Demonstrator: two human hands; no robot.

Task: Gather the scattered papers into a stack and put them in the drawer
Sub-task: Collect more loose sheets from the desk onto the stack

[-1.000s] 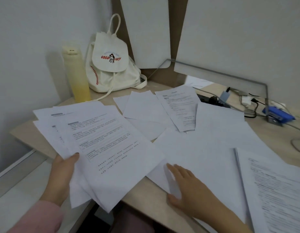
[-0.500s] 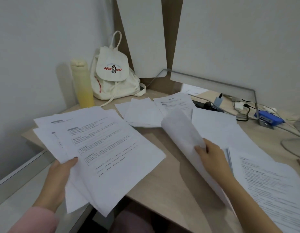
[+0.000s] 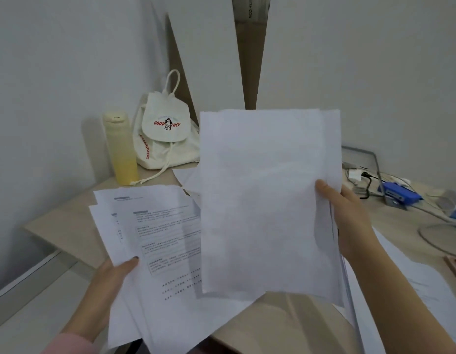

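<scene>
Right hand [image 3: 349, 221] grip is pinching blank sheets [image 3: 267, 200] upright at frame centre; left hand [image 3: 112, 279] grip is clamping printed pages [image 3: 165, 238] at lower left, above the counter [image 3: 68, 226].

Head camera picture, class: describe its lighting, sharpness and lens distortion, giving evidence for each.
Head view: dim, flat, bluish light, with a soft shadow left of the yellow bottle; no glare. Head view: print on the papers in the left hand is too soft to read, though the backpack logo is legible. Head view: wide-angle stretch makes the wall panels lean, and the blank sheets in the right hand loom large.
</scene>
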